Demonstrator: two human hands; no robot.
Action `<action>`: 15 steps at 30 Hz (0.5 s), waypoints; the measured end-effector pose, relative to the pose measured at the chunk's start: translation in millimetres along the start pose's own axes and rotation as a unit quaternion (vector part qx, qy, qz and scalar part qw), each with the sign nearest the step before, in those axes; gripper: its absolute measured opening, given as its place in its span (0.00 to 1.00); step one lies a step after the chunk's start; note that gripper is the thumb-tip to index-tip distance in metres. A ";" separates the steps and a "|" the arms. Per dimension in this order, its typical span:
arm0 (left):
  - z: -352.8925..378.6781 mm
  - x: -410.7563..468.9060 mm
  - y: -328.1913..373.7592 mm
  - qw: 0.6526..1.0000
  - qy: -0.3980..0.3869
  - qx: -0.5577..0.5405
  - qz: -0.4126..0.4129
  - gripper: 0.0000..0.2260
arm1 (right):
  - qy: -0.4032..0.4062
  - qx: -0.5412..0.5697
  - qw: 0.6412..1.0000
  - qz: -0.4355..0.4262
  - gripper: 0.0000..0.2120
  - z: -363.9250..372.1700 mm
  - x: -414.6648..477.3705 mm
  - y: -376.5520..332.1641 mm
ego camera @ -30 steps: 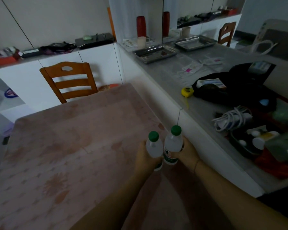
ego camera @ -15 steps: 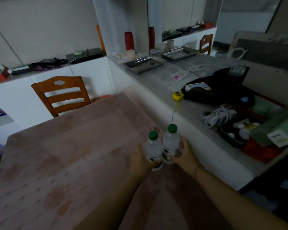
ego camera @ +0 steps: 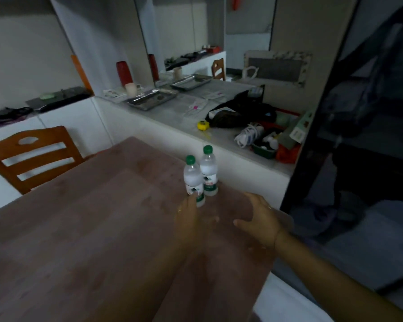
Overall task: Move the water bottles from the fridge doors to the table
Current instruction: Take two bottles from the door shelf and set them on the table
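Both bottles (ego camera: 200,176) now released on the table (ego camera: 79,228), my left hand (ego camera: 190,219) fingers loose beside them, right hand (ego camera: 258,219) spread wide, drawn back

Dim, soft and blurred throughout, with wide-angle bending at the edges

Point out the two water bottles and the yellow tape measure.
Left bottle (ego camera: 192,177): head view, on its clear body above the label.
Right bottle (ego camera: 209,168): head view, on its clear body.
Tape measure (ego camera: 203,125): head view, on its yellow case.
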State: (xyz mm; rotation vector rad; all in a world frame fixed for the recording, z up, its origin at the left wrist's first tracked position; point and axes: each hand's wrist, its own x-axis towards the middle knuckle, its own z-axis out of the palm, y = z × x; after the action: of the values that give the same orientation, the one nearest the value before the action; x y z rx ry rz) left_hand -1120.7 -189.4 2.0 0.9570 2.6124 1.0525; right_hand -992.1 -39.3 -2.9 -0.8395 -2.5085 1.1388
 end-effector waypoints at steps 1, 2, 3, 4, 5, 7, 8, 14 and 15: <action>0.3 -8.7 4.0 1.000 -0.008 -0.004 0.003 0.38 | 0.010 -0.004 1.000 0.007 0.41 -3.4 -13.6 1.4; 0.3 -17.7 8.7 1.000 -0.018 -0.003 0.006 0.38 | 0.018 -0.009 1.000 0.013 0.42 -7.1 -27.1 1.7; 1.8 -25.6 12.5 1.000 -0.024 -0.002 0.017 0.38 | 0.028 -0.014 0.999 0.015 0.41 -11.0 -39.9 3.1; 3.6 -33.3 16.2 0.999 -0.033 0.001 0.025 0.38 | 0.037 -0.015 0.999 0.017 0.40 -15.6 -52.9 3.5; 5.5 -41.0 20.8 0.999 -0.041 0.006 0.033 0.38 | 0.043 -0.014 0.999 0.020 0.39 -20.8 -65.9 3.5; 9.1 -57.9 32.2 0.997 -0.057 0.025 0.048 0.38 | 0.051 -0.019 0.998 0.028 0.39 -32.1 -89.6 5.7; 11.1 -66.5 38.8 0.996 -0.066 0.031 0.053 0.37 | 0.057 -0.024 0.997 0.036 0.39 -38.1 -100.6 6.6; 28.1 -126.9 70.3 0.992 -0.099 0.016 0.075 0.35 | 0.078 -0.041 0.994 0.058 0.41 -62.1 -170.3 18.4; 30.0 -139.7 74.6 0.992 -0.098 0.015 0.078 0.35 | 0.078 -0.047 0.994 0.060 0.41 -64.6 -183.4 20.4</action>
State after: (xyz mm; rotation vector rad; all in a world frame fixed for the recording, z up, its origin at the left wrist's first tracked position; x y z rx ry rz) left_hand -963.0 -218.4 18.7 1.2211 2.4329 0.9016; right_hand -808.3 -100.0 24.5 -1.0744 -2.4255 0.9559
